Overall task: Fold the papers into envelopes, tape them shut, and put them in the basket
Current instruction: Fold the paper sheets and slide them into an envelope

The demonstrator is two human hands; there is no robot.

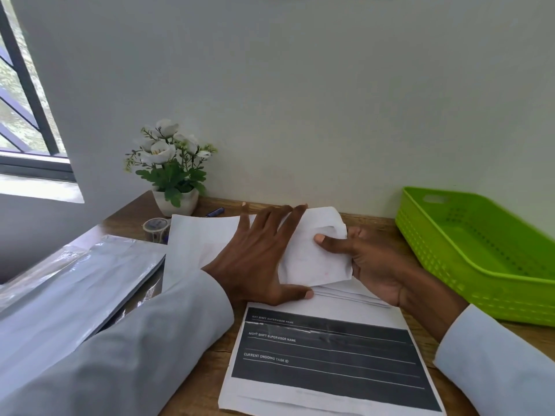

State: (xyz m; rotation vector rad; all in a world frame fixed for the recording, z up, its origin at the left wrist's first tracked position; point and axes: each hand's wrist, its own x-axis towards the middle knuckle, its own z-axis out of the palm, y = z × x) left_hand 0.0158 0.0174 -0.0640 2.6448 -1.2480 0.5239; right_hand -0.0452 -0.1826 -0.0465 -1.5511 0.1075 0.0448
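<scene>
Two hands at work on one folded paper [312, 253], which lies near the middle of the table [375, 223], toward the back edge by the wall. Left hand [258, 259]: fingers straight and spread, palm pressing flat on the paper's left part. Right hand [369, 265]: thumb on top and fingers curled beneath, pinching the paper's right edge, which looks slightly crumpled at the upper corner. Under it lie more white sheets [198, 244] and, nearer the front edge, a printed form [327, 355] with dark bands.

Green basket [480, 253] stands at the right edge of the table; nothing can be seen in it. Tape roll [156, 228] sits toward the back left corner, beside a potted plant [172, 169]; a blue pen [216, 211] lies just behind the sheets. A plastic-wrapped packet [81, 280] rests at the left edge.

Judgement: step in hand is creasing a fold (taping not yet begun, roll untouched). To do it well:
- keep the left palm flat as the anchor so the sheet does not slide on the stack beneath;
- align the flap's edge before committing the crease;
- smooth out the crumpled corner first, then run the thumb along the fold from one end to the other.

Risk: lower sheets dragging along.
</scene>
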